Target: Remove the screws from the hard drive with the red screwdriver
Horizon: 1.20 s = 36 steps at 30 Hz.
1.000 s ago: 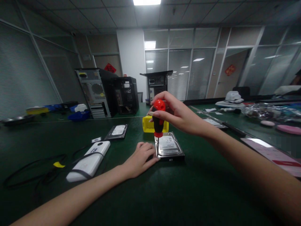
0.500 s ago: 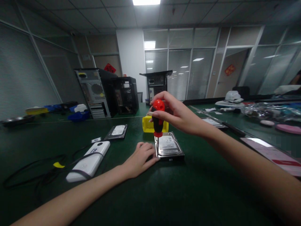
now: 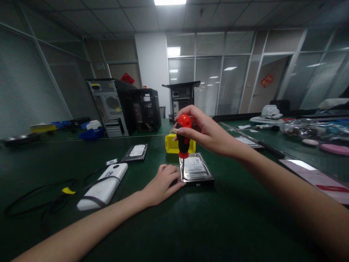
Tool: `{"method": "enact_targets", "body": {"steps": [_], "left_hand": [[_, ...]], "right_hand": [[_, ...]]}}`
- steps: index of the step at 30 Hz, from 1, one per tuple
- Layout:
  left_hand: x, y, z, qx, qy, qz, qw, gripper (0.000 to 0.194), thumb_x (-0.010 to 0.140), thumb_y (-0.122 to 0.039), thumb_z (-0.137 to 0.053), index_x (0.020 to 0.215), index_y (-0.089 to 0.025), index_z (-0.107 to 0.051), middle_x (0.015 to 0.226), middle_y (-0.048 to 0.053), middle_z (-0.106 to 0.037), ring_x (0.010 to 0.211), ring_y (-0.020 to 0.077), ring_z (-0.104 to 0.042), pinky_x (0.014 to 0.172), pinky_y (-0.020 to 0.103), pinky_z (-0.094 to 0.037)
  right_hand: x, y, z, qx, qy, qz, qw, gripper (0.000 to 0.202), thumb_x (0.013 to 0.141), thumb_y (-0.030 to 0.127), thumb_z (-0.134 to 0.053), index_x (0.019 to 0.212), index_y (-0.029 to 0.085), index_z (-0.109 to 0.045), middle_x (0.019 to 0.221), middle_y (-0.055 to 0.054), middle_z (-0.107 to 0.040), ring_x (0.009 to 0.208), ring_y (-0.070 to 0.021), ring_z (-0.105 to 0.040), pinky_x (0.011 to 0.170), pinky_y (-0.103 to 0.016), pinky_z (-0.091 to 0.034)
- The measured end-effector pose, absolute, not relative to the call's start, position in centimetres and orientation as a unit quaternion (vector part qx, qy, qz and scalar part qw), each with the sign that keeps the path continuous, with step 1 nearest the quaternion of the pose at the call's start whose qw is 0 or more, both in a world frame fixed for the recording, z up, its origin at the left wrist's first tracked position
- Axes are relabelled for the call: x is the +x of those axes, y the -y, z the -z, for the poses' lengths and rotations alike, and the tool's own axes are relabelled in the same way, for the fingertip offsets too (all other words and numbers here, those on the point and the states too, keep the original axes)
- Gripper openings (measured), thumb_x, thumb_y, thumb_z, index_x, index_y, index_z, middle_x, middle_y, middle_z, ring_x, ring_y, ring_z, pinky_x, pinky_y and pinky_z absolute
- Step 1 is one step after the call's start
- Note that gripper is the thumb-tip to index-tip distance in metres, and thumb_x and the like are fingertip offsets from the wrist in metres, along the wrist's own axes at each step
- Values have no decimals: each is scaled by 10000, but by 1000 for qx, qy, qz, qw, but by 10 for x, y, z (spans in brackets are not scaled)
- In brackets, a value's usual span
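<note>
My right hand (image 3: 201,127) is closed around the red and black handle of a screwdriver (image 3: 183,140). The screwdriver stands nearly upright, its shaft reaching down to the near left corner of a silver hard drive (image 3: 196,168). That drive lies flat on the green table, label side up. Against its left side rests my left hand (image 3: 167,182), thumb at the near corner and curled fingers along the edge, gripping it. Just behind the drive is a yellow plastic bin (image 3: 172,145), partly covered by the screwdriver and my right hand.
Left of my hands lie a second hard drive (image 3: 136,152) and a white power bank (image 3: 105,187) with a black cable (image 3: 40,182). Another drive (image 3: 247,142) is behind my right forearm. Computer cases (image 3: 111,105) stand at the back. A pink sheet (image 3: 313,178) lies at the right.
Hardly anything differs. The screwdriver handle has shifted very slightly in my right hand, while the drive and my left hand stay in place.
</note>
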<state>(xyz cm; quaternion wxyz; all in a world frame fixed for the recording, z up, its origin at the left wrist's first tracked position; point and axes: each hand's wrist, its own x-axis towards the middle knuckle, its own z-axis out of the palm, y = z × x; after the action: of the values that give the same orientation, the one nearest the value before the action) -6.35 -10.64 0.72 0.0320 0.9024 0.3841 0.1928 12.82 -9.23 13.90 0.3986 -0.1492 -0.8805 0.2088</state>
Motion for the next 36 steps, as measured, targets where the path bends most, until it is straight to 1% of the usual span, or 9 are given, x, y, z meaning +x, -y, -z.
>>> {"method": "enact_targets", "body": {"steps": [11,21,25,27,32,36], "left_hand": [[-63,105,-5,903,-382,-196,28,181,910,-306,-453,828,-180,-553,921,30,-545,914,198,-476,884,373,-311],[-63,106,-6,901,-388,-192,25,197,914,-319,-450,824,-178,-554,923,26,-538,909,196,-478,887,378,-312],[-62,108,-8,900,-392,-190,22,169,908,-301,-469,820,-174,-539,922,20,-534,908,190,-476,882,371,-308],[-62,109,-9,898,-392,-196,24,147,899,-291,-487,821,-175,-532,933,19,-534,921,191,-474,880,363,-308],[-62,108,-9,886,-395,-235,56,117,873,-294,-532,849,-181,-517,921,11,-537,915,186,-479,858,333,-330],[-64,101,-7,857,-417,-279,114,205,820,-364,-602,884,-179,-540,896,6,-540,861,178,-500,808,305,-362]], "right_hand": [[128,92,-139,-148,883,-193,402,303,855,347,-519,1077,159,-435,946,-33,-502,781,-123,-530,653,-261,-465],[127,93,-139,-145,877,-213,406,313,840,347,-542,1071,162,-441,942,-31,-499,778,-125,-535,645,-258,-470],[124,89,-134,-144,867,-220,424,316,836,364,-545,1082,178,-476,993,-43,-505,841,-146,-534,680,-271,-471],[121,86,-131,-143,858,-221,441,287,847,367,-527,1061,177,-501,982,-40,-511,847,-145,-528,709,-275,-461],[115,77,-126,-136,831,-260,474,267,862,371,-507,1020,156,-493,871,-12,-493,741,-110,-519,696,-260,-440],[115,78,-126,-132,830,-261,476,244,865,346,-507,1013,153,-489,849,-3,-483,721,-96,-513,688,-245,-437]]}}
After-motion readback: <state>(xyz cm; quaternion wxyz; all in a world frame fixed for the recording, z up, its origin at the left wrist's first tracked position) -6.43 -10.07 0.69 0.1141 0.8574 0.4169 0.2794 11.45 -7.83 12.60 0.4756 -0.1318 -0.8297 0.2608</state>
